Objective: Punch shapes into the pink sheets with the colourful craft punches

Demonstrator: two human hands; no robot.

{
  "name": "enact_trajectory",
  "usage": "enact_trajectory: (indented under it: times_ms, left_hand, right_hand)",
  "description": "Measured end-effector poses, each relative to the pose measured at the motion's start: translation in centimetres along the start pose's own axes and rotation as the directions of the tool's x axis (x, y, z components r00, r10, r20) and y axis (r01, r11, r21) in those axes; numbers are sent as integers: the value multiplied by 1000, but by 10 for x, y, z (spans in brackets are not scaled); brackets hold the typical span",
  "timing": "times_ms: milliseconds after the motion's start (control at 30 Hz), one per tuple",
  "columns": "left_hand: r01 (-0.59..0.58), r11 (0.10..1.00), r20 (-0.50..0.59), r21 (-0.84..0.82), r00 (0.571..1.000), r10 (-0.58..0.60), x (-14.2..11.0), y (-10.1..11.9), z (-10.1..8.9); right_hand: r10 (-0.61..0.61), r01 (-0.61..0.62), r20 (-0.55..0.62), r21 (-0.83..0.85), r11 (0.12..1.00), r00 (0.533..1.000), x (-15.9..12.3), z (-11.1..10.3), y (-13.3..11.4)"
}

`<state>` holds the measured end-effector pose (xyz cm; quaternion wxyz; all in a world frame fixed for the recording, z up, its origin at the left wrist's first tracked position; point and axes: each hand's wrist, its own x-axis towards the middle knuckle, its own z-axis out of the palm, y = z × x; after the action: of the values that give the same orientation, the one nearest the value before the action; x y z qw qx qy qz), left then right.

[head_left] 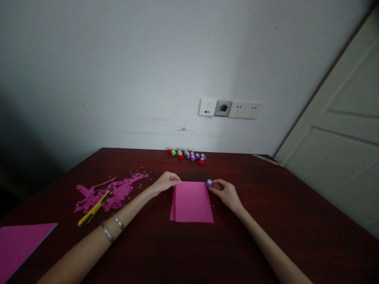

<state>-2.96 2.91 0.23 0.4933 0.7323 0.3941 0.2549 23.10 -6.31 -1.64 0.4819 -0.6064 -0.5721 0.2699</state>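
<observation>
Two overlapping sheets of pink paper [194, 203], perhaps one folded sheet, lie on the dark table in front of me. My left hand [166, 182] is closed in a pinch at the paper's upper left corner. At the upper right corner sits a small purple craft punch [209, 183] with a white and dark round top. The fingers of my right hand [227, 193] are closed on this punch from the right. Whether the paper's edge is inside the punch is too small to tell.
Several red, green and purple punches [188, 155] stand near the wall. Left of my left hand lie pink paper scraps [118, 193] with a yellow utility knife [94, 208] on them. A larger pink sheet [23, 244] is at the near left. Wall sockets [229, 109] are above the table [251, 236].
</observation>
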Motion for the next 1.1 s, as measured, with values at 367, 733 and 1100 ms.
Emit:
enact_trajectory:
  times_ms: [367,733,1100]
  left_hand:
    - [-11,1000,5,-5,1000,11,-2,2,0]
    - [1,1000,0,-17,1000,-1,0,0,2]
    - [7,1000,-1,6,1000,-7,-2,0,4]
  right_hand:
    - [-8,8,13,-30,1000,1000,-1,0,-2]
    - [-28,32,83,-51,998,996,3,-1,5]
    - [-73,95,153,-142,985,986,3,-4,5]
